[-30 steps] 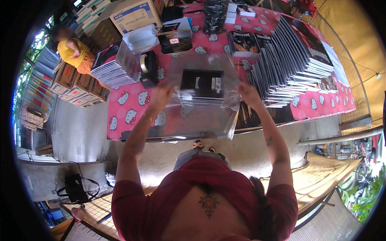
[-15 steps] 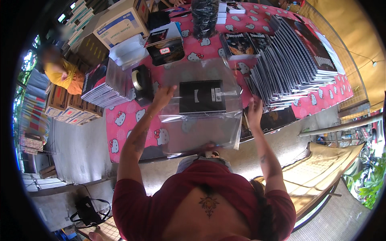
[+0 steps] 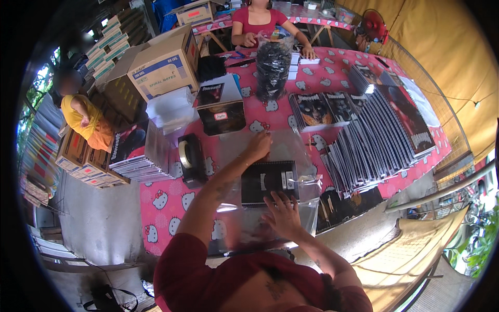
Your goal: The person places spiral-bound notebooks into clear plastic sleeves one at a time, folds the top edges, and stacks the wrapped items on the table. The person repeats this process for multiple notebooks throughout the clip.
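One black notebook [image 3: 269, 181] inside one clear bag [image 3: 270, 208]; left hand [image 3: 258, 145] seemingly pinches the bag's top, right hand [image 3: 283, 214] lies flat, holding nothing.

Glossy clear plastic sleeve [image 3: 270, 171] wraps a matt black, wire-bound paper notebook [image 3: 269, 182].

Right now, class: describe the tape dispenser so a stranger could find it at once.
Start at the pink patterned tablecloth. Near its front left, left of the person's left hand, sits the tape dispenser. Unlike the flat notebook stacks beside it, it is a chunky black block holding a pale tape roll.
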### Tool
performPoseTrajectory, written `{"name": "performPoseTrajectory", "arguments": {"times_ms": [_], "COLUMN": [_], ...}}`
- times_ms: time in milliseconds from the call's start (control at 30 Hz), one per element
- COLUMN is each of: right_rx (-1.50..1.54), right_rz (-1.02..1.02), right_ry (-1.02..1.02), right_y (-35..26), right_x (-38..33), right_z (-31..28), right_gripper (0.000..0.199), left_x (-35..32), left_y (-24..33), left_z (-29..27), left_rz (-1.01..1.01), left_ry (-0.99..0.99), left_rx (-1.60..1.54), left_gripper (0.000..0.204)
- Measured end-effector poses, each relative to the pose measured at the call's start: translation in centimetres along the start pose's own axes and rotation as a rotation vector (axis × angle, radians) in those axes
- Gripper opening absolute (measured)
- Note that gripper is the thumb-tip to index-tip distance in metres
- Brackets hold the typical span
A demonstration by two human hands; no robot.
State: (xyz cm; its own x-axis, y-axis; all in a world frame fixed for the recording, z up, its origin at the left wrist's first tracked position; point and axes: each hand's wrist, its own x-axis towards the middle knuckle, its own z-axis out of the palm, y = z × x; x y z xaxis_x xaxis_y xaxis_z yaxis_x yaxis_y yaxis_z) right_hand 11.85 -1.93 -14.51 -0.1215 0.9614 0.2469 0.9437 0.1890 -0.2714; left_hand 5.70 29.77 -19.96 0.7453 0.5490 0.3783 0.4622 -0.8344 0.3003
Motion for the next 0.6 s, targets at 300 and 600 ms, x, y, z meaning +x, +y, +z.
{"name": "performPoseTrajectory", "arguments": {"times_ms": [300, 600], "right_rx": [0.005, 0.027], "right_rz": [0.014, -0.007], "right_ry": [0.033, 0.013], "right_y": [0.3, 0.2], "right_x": [0.0, 0.0], "right_z": [0.3, -0.7], "right_gripper": [0.056, 0.055], "left_x": [1.7, 1.2], "left_y": [0.7, 1.8], "left_z": [0.0, -0.6], "left_rz": [0.053, 0.218], "left_ry": [-0.057, 0.346], "left_rx": [0.124, 0.353], "left_gripper": [0.018, 0.018]}}
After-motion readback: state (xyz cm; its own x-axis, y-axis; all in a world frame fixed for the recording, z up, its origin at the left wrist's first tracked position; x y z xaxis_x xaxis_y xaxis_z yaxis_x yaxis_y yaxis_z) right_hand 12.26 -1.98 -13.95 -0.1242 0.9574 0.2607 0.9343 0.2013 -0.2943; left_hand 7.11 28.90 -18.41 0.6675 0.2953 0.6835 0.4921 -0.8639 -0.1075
